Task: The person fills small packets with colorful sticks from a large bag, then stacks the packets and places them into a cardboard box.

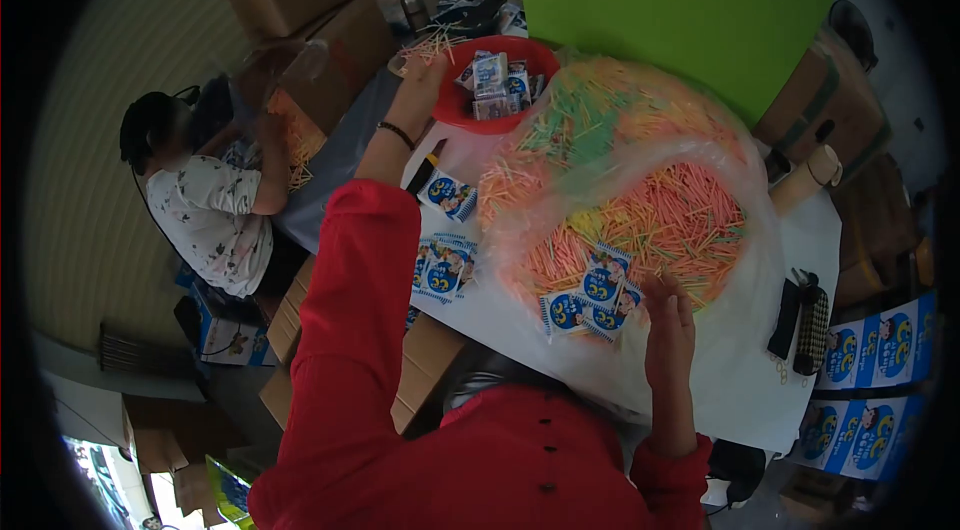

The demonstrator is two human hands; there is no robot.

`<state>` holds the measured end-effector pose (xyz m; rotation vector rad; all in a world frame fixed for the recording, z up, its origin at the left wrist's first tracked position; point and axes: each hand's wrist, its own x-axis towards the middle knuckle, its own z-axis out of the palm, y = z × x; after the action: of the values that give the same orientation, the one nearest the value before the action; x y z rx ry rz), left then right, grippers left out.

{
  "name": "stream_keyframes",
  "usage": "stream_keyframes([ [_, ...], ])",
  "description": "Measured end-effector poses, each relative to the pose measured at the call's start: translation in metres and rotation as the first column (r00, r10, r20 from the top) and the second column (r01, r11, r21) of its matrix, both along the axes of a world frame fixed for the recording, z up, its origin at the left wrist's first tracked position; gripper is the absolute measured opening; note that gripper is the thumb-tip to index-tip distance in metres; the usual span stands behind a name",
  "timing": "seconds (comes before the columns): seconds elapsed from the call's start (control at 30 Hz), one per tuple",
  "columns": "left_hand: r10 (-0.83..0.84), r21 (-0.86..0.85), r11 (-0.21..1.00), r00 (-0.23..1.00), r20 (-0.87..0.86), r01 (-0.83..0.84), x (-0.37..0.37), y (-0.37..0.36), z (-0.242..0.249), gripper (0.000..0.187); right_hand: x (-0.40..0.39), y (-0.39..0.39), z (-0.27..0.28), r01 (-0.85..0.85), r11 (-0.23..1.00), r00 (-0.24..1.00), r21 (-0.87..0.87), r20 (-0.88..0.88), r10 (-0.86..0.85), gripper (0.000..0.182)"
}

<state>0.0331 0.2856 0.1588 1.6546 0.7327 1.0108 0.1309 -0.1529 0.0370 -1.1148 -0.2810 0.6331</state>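
Note:
My left hand [418, 80], at the end of a red sleeve, reaches far out to the rim of a red basin [455, 108] and grips a small bunch of pale sticks [432, 40]. The basin holds several small filled packets [496, 80]. My right hand [668, 322] rests with fingers apart at the near edge of a big clear plastic bag heaped with orange, green and yellow sticks [640, 200]. It touches blue printed packets [596, 298] lying on that heap. More blue packets [444, 268] lie on the white table [740, 370] between my arms.
Another person in a patterned white shirt [215, 215] sits at the left by open cardboard boxes [320, 50]. A green board [680, 0] stands behind the heap. A dark checked pouch [805, 325] lies at the right, with blue printed cartons [875, 345] beyond the table edge.

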Motion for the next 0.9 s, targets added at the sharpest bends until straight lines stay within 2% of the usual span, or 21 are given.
stream_keyframes([
  [0.03,-0.013,-0.01,1.0,1.0,-0.006,0.012,-0.011,0.005,-0.004,0.038,0.004,-0.006,-0.004,0.017,1.0,0.999,-0.001,0.029,-0.017,0.037],
  [0.07,0.005,0.255,0.967,0.997,-0.077,0.015,-0.016,0.009,-0.009,0.033,0.009,-0.014,-0.006,0.043,0.999,0.999,-0.015,0.022,-0.042,0.037],
  [0.1,0.022,0.498,0.866,0.99,-0.138,0.05,-0.006,0.007,-0.021,0.03,0.014,-0.025,-0.009,0.052,0.998,0.998,-0.037,0.03,-0.051,0.034],
  [0.17,-0.191,0.294,0.929,0.971,-0.142,0.225,-0.009,-0.077,-0.022,0.024,0.028,-0.047,-0.017,0.103,0.991,0.995,-0.09,0.026,-0.101,0.031],
  [0.23,-0.462,0.153,0.866,0.878,-0.125,0.477,-0.013,-0.15,-0.048,0.024,0.049,-0.061,-0.024,0.163,0.985,0.986,-0.049,0.043,-0.161,0.024],
  [0.3,-0.576,0.141,0.742,0.732,-0.364,0.655,-0.017,-0.212,-0.066,0.026,0.065,-0.067,-0.017,0.239,0.966,0.966,-0.096,0.126,-0.227,0.021],
  [0.33,-0.602,0.128,0.73,0.72,-0.345,0.672,-0.013,-0.23,-0.081,0.026,0.074,-0.068,-0.011,0.286,0.951,0.944,-0.12,0.208,-0.258,0.019],
  [0.37,-0.456,0.277,0.728,0.744,-0.488,0.627,-0.007,-0.245,-0.104,0.029,0.084,-0.068,-0.009,0.307,0.942,0.936,-0.138,0.221,-0.273,0.019],
  [0.4,-0.275,0.424,0.692,0.757,-0.593,0.584,-0.001,-0.256,-0.123,0.033,0.093,-0.067,-0.009,0.361,0.917,0.876,-0.169,0.398,-0.271,0.014],
  [0.43,-0.134,0.479,0.73,0.789,-0.6,0.488,0.008,-0.26,-0.134,0.039,0.1,-0.068,-0.007,0.411,0.892,0.791,-0.187,0.56,-0.247,0.01],
  [0.47,-0.148,0.474,0.73,0.791,-0.593,0.492,0.015,-0.259,-0.143,0.039,0.106,-0.07,-0.003,0.421,0.886,0.785,-0.194,0.567,-0.249,0.01],
  [0.5,-0.053,0.546,0.697,0.793,-0.607,0.465,0.021,-0.256,-0.151,0.036,0.11,-0.071,0.001,0.431,0.828,0.652,-0.359,0.758,-0.011,0.011],
  [0.53,0.047,0.615,0.657,0.79,-0.611,0.437,0.024,-0.253,-0.154,0.034,0.114,-0.071,0.005,0.475,0.728,0.477,-0.495,0.84,0.26,0.015],
  [0.57,0.045,0.616,0.657,0.793,-0.607,0.434,0.025,-0.252,-0.157,0.034,0.117,-0.069,0.006,0.478,0.726,0.472,-0.493,0.842,0.261,0.015],
  [0.63,-0.089,0.492,0.744,0.797,-0.597,0.452,0.025,-0.247,-0.16,0.027,0.119,-0.062,0.005,0.411,0.649,0.262,-0.64,0.765,0.588,0.028],
  [0.67,-0.089,0.493,0.743,0.797,-0.597,0.452,0.025,-0.244,-0.16,0.027,0.117,-0.056,0.003,0.411,0.65,0.262,-0.639,0.766,0.587,0.028],
  [0.73,-0.209,0.424,0.773,0.82,-0.533,0.472,0.027,-0.238,-0.158,0.02,0.113,-0.041,0.0,0.333,0.718,0.139,-0.611,0.785,0.604,0.035],
  [0.77,-0.207,0.427,0.77,0.82,-0.534,0.473,0.027,-0.237,-0.156,0.02,0.108,-0.032,-0.001,0.334,0.721,0.14,-0.608,0.788,0.6,0.035],
  [0.83,-0.369,0.008,0.916,0.853,-0.369,0.4,0.024,-0.24,-0.153,0.014,0.098,-0.015,-0.004,0.345,0.764,-0.056,-0.545,0.801,0.596,0.035],
  [0.87,-0.368,0.009,0.916,0.851,-0.375,0.4,0.022,-0.241,-0.155,0.014,0.095,-0.009,-0.01,0.343,0.766,-0.052,-0.544,0.803,0.594,0.035],
  [0.9,-0.464,-0.24,0.869,0.881,-0.09,0.433,0.021,-0.241,-0.157,0.015,0.093,-0.003,-0.018,0.329,0.736,-0.067,-0.591,0.763,0.642,0.034],
])
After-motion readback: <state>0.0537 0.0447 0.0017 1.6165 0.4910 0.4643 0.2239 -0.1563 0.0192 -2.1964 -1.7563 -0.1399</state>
